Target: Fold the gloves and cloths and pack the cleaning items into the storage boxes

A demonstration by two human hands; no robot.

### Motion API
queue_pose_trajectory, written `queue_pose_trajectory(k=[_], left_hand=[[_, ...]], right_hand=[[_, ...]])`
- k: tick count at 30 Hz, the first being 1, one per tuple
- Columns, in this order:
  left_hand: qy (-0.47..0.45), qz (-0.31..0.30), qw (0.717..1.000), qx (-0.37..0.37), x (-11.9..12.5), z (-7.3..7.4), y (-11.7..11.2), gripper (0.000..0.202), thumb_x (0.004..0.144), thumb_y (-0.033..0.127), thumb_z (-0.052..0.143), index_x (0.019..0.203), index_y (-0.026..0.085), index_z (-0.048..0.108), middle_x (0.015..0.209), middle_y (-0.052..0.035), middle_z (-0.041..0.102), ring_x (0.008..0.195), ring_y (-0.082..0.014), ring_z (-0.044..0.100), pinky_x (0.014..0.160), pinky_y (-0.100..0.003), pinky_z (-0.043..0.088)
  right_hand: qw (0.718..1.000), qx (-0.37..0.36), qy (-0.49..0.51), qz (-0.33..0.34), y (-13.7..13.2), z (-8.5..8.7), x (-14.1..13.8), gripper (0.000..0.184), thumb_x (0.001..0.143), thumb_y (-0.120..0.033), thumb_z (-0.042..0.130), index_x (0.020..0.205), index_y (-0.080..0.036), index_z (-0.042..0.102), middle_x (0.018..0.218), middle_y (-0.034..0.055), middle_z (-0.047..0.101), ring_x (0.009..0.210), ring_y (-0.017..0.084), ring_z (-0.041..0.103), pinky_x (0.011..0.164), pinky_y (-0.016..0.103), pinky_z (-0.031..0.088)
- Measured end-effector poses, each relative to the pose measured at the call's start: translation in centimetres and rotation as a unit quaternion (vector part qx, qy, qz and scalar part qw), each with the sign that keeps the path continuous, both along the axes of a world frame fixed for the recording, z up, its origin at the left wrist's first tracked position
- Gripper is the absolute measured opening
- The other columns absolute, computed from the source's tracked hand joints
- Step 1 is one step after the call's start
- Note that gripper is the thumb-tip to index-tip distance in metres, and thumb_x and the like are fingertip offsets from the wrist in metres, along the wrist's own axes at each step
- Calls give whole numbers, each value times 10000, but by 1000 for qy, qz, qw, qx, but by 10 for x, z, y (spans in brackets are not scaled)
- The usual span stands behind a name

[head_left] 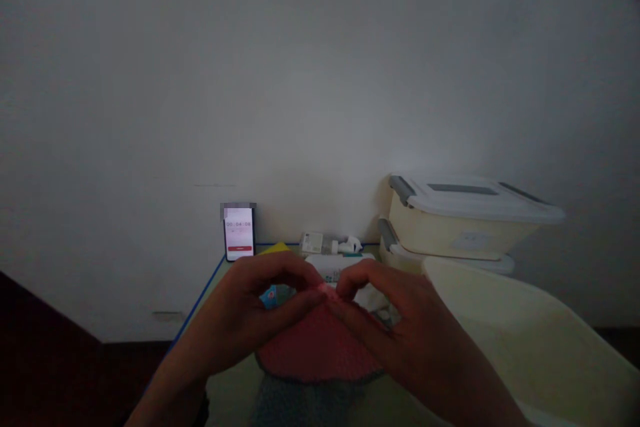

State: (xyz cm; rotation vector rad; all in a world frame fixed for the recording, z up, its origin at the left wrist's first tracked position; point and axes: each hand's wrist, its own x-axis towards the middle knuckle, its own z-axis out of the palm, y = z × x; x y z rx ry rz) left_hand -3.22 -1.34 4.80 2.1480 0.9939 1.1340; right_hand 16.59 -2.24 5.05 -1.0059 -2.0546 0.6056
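A pink textured cloth with a dark edge hangs in front of me over the table. My left hand pinches its top between thumb and forefinger. Close beside it, my right hand grips the same bunched top edge with thumb and fingers. The fingertips of both hands nearly meet there. Below the cloth's lower edge shows a fuzzy grey-blue thing, too dim to name. Behind my fingers lies a white pack with green print, partly hidden. A blue item peeks out behind my left hand.
A phone with a running timer stands upright at the table's back left. Against the wall lies a clear spray bottle with a white head. Two lidded storage boxes are stacked at back right, a large white basin before them.
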Motion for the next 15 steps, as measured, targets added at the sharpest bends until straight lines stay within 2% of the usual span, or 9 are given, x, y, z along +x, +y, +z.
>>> queue_pose_trajectory(k=[4,8,11,15], left_hand=[[36,-2,999,14,0,2,-1,45,790,143,639,810,179,658,749,18,693,690,-94,633,634,-165,489],[39,4,999,17,3,3,-2,56,786,131,640,807,180,655,734,31,688,672,-80,623,616,-144,479],[36,7,999,19,5,4,-3,58,772,120,648,793,174,655,714,34,687,648,-76,620,597,-139,477],[37,-8,999,9,3,3,-3,68,791,131,635,828,182,658,750,27,700,686,-89,639,633,-160,492]], right_hand=[[1000,0,2,12,-1,0,-1,39,863,-249,555,897,-248,573,817,-71,660,746,81,615,645,181,429],[1000,-4,4,21,0,0,0,67,893,-263,522,874,-247,583,797,-74,659,742,74,611,654,178,428],[1000,-16,-9,13,1,-1,1,27,863,-264,569,878,-256,589,827,-81,667,781,81,616,690,191,429],[999,-27,-26,9,0,-3,1,61,826,-236,615,874,-254,583,847,-81,670,806,93,620,709,206,426]])
